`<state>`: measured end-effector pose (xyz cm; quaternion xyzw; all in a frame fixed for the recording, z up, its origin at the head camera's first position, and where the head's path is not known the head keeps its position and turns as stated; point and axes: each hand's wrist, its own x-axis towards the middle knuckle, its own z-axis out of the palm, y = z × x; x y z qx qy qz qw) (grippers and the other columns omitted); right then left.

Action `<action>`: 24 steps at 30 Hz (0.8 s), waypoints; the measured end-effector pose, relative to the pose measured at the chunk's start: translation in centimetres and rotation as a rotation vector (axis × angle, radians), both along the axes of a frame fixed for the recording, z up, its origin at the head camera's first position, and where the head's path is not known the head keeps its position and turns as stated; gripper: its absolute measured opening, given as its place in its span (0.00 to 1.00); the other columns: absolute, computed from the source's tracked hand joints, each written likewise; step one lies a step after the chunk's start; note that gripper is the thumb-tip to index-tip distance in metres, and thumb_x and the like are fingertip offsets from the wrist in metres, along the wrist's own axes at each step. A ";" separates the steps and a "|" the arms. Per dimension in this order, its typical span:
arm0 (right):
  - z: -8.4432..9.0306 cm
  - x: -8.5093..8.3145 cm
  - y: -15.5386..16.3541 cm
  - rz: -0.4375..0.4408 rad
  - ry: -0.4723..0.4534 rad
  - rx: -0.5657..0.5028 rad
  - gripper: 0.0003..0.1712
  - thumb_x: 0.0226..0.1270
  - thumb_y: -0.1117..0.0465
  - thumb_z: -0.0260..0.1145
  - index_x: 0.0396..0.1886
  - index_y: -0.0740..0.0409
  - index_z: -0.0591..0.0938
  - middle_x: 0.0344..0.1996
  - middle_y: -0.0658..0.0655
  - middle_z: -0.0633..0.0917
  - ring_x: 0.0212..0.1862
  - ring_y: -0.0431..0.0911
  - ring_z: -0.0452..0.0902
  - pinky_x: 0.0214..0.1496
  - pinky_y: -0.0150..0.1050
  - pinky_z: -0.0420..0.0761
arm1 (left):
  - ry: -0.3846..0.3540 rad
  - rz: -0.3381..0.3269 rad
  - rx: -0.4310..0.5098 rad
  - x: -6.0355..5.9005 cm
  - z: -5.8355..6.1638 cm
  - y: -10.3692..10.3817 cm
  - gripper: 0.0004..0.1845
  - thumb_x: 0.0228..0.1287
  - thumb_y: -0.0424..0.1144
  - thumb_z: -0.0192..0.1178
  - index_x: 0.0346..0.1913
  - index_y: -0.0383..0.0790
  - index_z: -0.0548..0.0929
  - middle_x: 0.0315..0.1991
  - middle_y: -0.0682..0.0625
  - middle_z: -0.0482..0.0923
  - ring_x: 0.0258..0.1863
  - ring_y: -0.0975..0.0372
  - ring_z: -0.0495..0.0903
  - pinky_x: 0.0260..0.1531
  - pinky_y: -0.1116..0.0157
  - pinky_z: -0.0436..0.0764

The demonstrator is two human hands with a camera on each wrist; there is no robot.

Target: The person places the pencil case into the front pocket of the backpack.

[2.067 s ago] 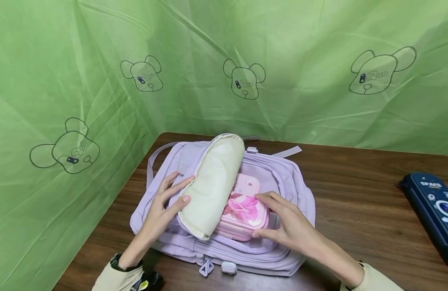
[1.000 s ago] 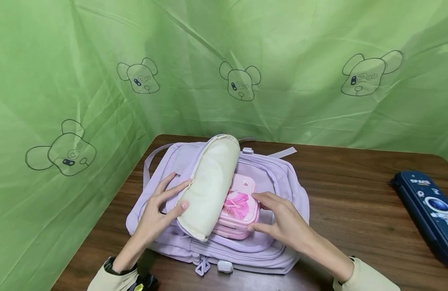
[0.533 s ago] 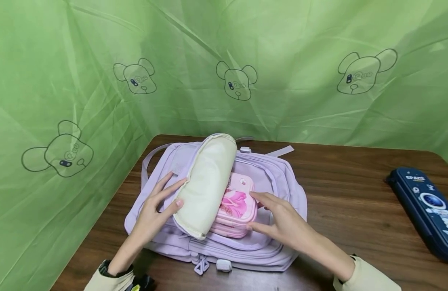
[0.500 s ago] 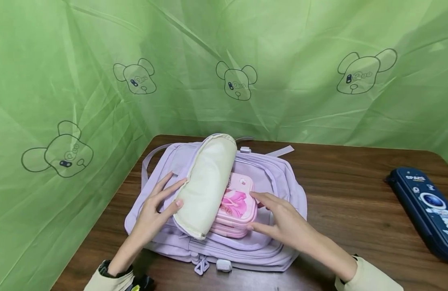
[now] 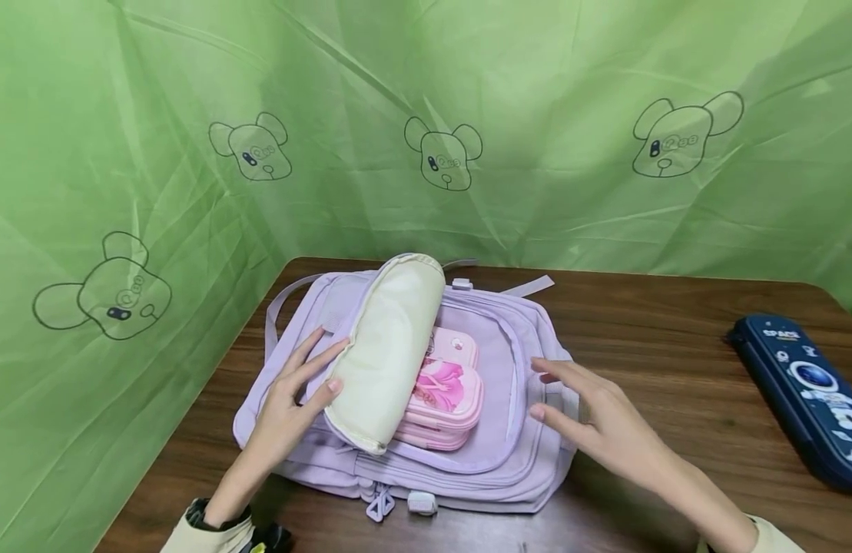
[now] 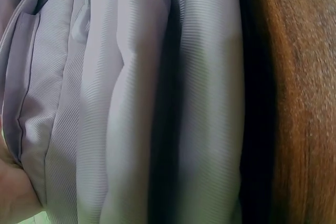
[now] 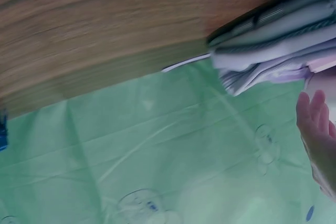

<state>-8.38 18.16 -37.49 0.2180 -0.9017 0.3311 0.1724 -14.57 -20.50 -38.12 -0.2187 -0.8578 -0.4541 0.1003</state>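
Note:
A lilac backpack (image 5: 495,361) lies flat, its front pocket flap folded back to bare a cream lining (image 5: 391,353). My left hand (image 5: 287,411) rests at the flap's edge with fingers spread, thumb tip on the lining. In the left wrist view, part of that hand (image 6: 16,192) shows beside the backpack's fabric (image 6: 210,108). A pink case with a printed picture (image 5: 442,392) sits in the pocket, partly hidden by the flap; another pink surface (image 5: 460,344) shows behind it. My right hand (image 5: 605,422) hovers over the backpack's right edge, fingers apart, holding nothing.
A dark blue pencil case with an astronaut print (image 5: 806,399) lies at the right of the wooden table (image 5: 647,322). Green cloth (image 5: 536,177) with bear outlines hangs behind and to the left. A loose strap (image 5: 529,286) extends past the backpack's far side.
My right hand has let go of the pink case and moved away to the right. The left hand stays at the flap. The whole head view has shifted slightly.

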 end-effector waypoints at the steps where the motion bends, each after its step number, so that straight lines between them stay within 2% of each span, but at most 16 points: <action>1: 0.1 0.1 0.4 -0.017 0.002 0.006 0.31 0.57 0.57 0.70 0.61 0.50 0.73 0.49 0.48 0.80 0.51 0.43 0.75 0.52 0.35 0.71 | 0.001 -0.001 0.000 0.0 -0.1 0.0 0.25 0.62 0.38 0.60 0.63 0.58 0.73 0.70 0.55 0.53 0.69 0.52 0.50 0.59 0.39 0.54; 7: 0.1 1.0 3.8 -0.121 -0.002 0.029 0.32 0.57 0.59 0.70 0.63 0.49 0.73 0.51 0.50 0.79 0.54 0.42 0.72 0.55 0.20 0.60 | 0.023 -0.011 0.008 -0.4 -0.7 0.2 0.26 0.62 0.37 0.60 0.63 0.57 0.73 0.70 0.55 0.54 0.69 0.53 0.50 0.60 0.40 0.53; 10: 0.0 1.9 6.4 -0.186 0.008 0.042 0.33 0.55 0.60 0.71 0.63 0.47 0.73 0.52 0.53 0.79 0.55 0.36 0.69 0.55 0.16 0.55 | 0.039 -0.023 0.000 -0.8 -0.8 0.7 0.25 0.62 0.38 0.60 0.63 0.57 0.73 0.70 0.54 0.54 0.69 0.51 0.51 0.59 0.39 0.52; 12: -0.2 2.6 8.4 -0.240 0.010 0.067 0.34 0.56 0.60 0.70 0.64 0.48 0.72 0.52 0.57 0.79 0.56 0.41 0.69 0.57 0.15 0.52 | 0.045 -0.032 -0.012 -1.0 -0.8 1.2 0.25 0.63 0.39 0.59 0.63 0.57 0.73 0.70 0.53 0.54 0.68 0.50 0.51 0.59 0.38 0.52; 13: -0.4 3.0 9.5 -0.271 0.011 0.079 0.34 0.56 0.60 0.70 0.64 0.48 0.72 0.53 0.59 0.79 0.58 0.40 0.68 0.57 0.15 0.51 | 0.045 -0.036 -0.019 -1.1 -0.8 1.4 0.25 0.63 0.40 0.59 0.63 0.58 0.73 0.70 0.53 0.54 0.68 0.50 0.51 0.58 0.37 0.52; 14: -0.5 3.4 10.5 -0.298 0.006 0.089 0.34 0.57 0.60 0.70 0.64 0.50 0.71 0.53 0.62 0.78 0.58 0.46 0.68 0.61 0.18 0.50 | 0.044 -0.040 -0.024 -1.2 -0.9 1.5 0.25 0.63 0.40 0.58 0.63 0.58 0.72 0.71 0.53 0.54 0.68 0.50 0.51 0.58 0.37 0.51; 16: -0.8 4.0 12.4 -0.369 -0.017 0.119 0.33 0.59 0.58 0.68 0.65 0.56 0.70 0.52 0.68 0.76 0.58 0.59 0.68 0.67 0.35 0.53 | 0.043 -0.041 -0.033 -1.3 -0.9 1.8 0.25 0.64 0.41 0.58 0.63 0.59 0.72 0.71 0.54 0.53 0.68 0.50 0.51 0.58 0.36 0.51; 17: -1.0 4.2 13.4 -0.399 -0.010 0.125 0.33 0.59 0.58 0.68 0.64 0.59 0.70 0.51 0.70 0.76 0.60 0.58 0.66 0.68 0.35 0.52 | 0.043 -0.039 -0.036 -1.3 -1.0 1.9 0.24 0.64 0.41 0.58 0.63 0.60 0.72 0.71 0.54 0.53 0.68 0.50 0.51 0.57 0.36 0.51; 19: -1.4 4.3 15.2 -0.455 0.002 0.113 0.33 0.60 0.59 0.68 0.63 0.65 0.70 0.49 0.75 0.75 0.65 0.42 0.60 0.68 0.34 0.51 | 0.048 -0.035 -0.039 -1.4 -0.9 1.9 0.24 0.64 0.42 0.58 0.63 0.60 0.72 0.71 0.54 0.53 0.68 0.50 0.51 0.57 0.36 0.51; 20: -1.6 4.3 15.9 -0.483 0.012 0.109 0.32 0.60 0.60 0.67 0.62 0.68 0.70 0.48 0.77 0.74 0.65 0.38 0.58 0.68 0.36 0.50 | 0.051 -0.031 -0.039 -1.5 -0.9 1.9 0.24 0.64 0.42 0.57 0.63 0.60 0.72 0.71 0.55 0.53 0.68 0.50 0.51 0.57 0.36 0.51; 21: -1.8 4.3 16.6 -0.525 0.004 0.114 0.33 0.61 0.59 0.67 0.61 0.71 0.69 0.48 0.79 0.73 0.65 0.38 0.58 0.68 0.39 0.52 | 0.053 -0.029 -0.039 -1.5 -0.9 1.9 0.24 0.64 0.42 0.57 0.63 0.60 0.72 0.71 0.55 0.53 0.68 0.50 0.51 0.57 0.36 0.51; 23: -2.1 4.4 18.1 -0.628 -0.041 0.149 0.37 0.63 0.53 0.65 0.64 0.70 0.65 0.53 0.79 0.70 0.68 0.35 0.51 0.69 0.35 0.45 | 0.055 -0.023 -0.042 -1.5 -0.8 1.8 0.24 0.64 0.42 0.57 0.63 0.60 0.72 0.71 0.55 0.53 0.68 0.50 0.51 0.58 0.36 0.51; 24: -2.2 4.4 18.7 -0.688 -0.086 0.175 0.40 0.64 0.49 0.63 0.66 0.70 0.63 0.56 0.79 0.66 0.70 0.43 0.51 0.70 0.42 0.45 | 0.055 -0.019 -0.043 -1.5 -0.7 1.8 0.24 0.64 0.41 0.57 0.63 0.60 0.72 0.70 0.55 0.53 0.68 0.50 0.51 0.58 0.37 0.51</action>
